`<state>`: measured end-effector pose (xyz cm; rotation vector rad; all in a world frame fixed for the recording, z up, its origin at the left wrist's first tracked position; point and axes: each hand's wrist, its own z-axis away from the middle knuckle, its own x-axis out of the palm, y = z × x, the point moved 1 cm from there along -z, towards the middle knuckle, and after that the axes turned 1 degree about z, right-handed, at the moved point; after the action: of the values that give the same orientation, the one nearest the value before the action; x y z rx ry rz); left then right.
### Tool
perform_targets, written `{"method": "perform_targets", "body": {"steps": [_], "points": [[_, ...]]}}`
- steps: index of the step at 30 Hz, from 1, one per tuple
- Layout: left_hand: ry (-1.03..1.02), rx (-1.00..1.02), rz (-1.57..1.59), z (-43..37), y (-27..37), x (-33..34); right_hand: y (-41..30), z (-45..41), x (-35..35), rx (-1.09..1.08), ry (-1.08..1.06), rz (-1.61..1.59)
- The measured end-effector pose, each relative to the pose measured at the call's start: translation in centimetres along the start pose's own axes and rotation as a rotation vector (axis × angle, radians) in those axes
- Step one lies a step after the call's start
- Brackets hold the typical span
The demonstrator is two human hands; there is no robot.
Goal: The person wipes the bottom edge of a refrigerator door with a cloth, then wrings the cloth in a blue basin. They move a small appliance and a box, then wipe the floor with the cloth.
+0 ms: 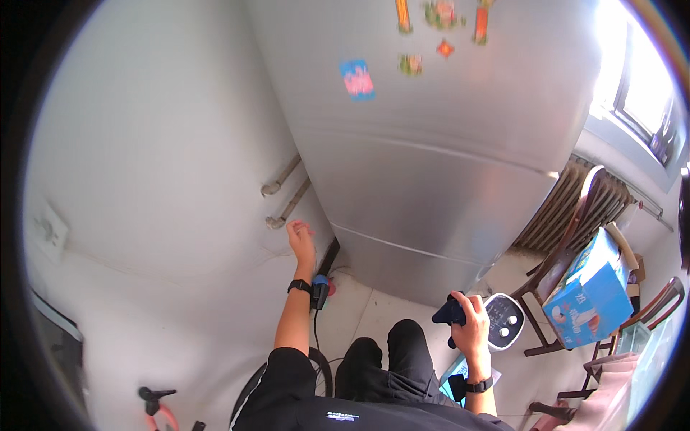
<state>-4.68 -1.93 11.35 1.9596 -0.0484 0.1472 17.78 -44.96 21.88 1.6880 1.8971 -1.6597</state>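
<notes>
My left hand (pixel 301 233) is raised near the white wall, just beside two wall pipes (pixel 294 204); its fingers are partly curled and no object shows in them. My right hand (pixel 472 318) grips a dark cloth-like item (pixel 452 312), low in front of the fridge. Ahead stands a tall silver refrigerator (pixel 420 199) with its doors closed and several magnets and stickers on the upper door. Close to my right hand is a white appliance (pixel 504 323) with a dark top panel and two light knobs.
A wooden chair (pixel 555 258) at the right bears a blue cardboard box (pixel 590 301), with a radiator (pixel 582 199) and window behind. Beneath my left forearm are a black plug-like device (pixel 319 296) and its cable. A bicycle-like wheel (pixel 327 377) is near my left side.
</notes>
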Motion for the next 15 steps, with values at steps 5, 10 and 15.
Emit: {"method": "perform_targets", "body": {"steps": [5, 10, 15], "points": [[-0.099, -0.144, 0.043, -3.2, 8.0, -2.8, -7.1, -5.6, -7.7, -0.059, -0.04, -0.027], [-0.21, -0.407, -0.063, -1.6, 12.7, -2.0, -9.3, -10.5, -13.8, 0.021, -0.056, 0.03], [-0.425, -0.4, -0.658, -1.2, 10.8, -5.0, -9.5, -13.0, -14.9, 0.106, -0.208, 0.188]]}}
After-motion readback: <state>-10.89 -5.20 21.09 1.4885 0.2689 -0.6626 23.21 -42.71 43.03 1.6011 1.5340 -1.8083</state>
